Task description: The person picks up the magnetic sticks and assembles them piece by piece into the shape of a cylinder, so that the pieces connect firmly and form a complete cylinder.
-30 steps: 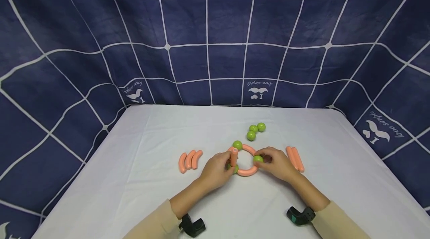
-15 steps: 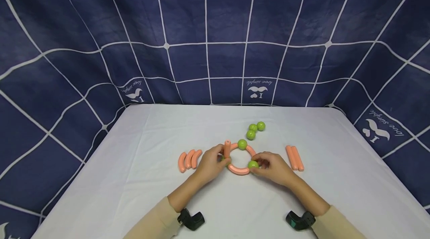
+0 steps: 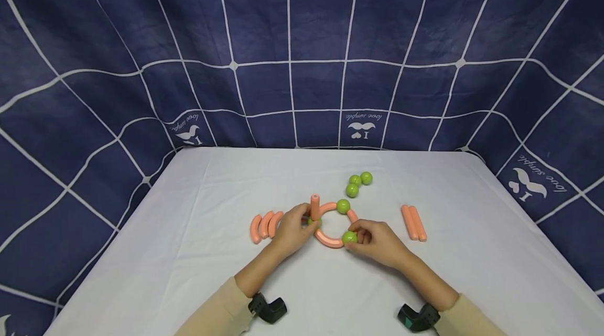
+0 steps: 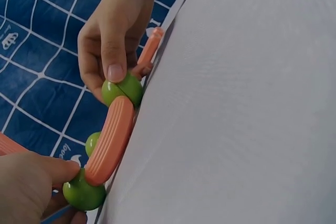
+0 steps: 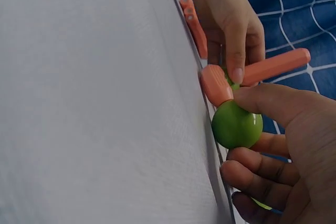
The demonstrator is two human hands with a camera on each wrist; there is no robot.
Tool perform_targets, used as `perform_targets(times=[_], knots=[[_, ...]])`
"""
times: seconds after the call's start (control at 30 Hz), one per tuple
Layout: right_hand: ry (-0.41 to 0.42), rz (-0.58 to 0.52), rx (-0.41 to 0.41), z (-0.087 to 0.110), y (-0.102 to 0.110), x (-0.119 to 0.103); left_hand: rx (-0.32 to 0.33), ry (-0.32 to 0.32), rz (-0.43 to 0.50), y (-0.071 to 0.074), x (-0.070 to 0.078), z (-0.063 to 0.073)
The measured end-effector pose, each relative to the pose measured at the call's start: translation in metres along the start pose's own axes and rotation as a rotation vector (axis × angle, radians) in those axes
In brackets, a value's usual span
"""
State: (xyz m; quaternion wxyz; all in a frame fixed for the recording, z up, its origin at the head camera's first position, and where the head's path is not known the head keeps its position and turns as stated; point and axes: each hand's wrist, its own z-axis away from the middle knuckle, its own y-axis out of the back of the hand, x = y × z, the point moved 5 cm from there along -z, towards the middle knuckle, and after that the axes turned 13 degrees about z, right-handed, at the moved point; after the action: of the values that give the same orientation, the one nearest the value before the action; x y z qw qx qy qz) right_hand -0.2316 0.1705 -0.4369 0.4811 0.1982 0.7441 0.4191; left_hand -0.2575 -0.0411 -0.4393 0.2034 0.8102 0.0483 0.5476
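Left hand (image 3: 293, 229) and right hand (image 3: 380, 244) hold the ring (image 3: 328, 241), table edges (image 3: 512, 207) distant.

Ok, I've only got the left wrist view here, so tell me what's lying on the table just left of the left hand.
Observer: In the head view, three curved orange pieces lie in a row just left of the left hand.
Operator: Go on, far side next.
Observer: Beyond the ring, three loose green balls sit clustered together.
Operator: Now count what's out on the right; I make out one piece.
Observer: Two straight orange sticks, side by side, right of the right hand.
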Motion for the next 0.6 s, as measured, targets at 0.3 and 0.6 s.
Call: perform_targets(times=[0.3, 0.6], knots=[[0.011, 0.001, 0.024, 0.003, 0.003, 0.002, 0.008, -0.027, -0.041, -0.002, -0.008, 0.001], [-0.026, 0.035, 0.082, 0.009, 0.021, 0.013, 0.004, -0.012, -0.030, -0.002, -0.014, 0.003]])
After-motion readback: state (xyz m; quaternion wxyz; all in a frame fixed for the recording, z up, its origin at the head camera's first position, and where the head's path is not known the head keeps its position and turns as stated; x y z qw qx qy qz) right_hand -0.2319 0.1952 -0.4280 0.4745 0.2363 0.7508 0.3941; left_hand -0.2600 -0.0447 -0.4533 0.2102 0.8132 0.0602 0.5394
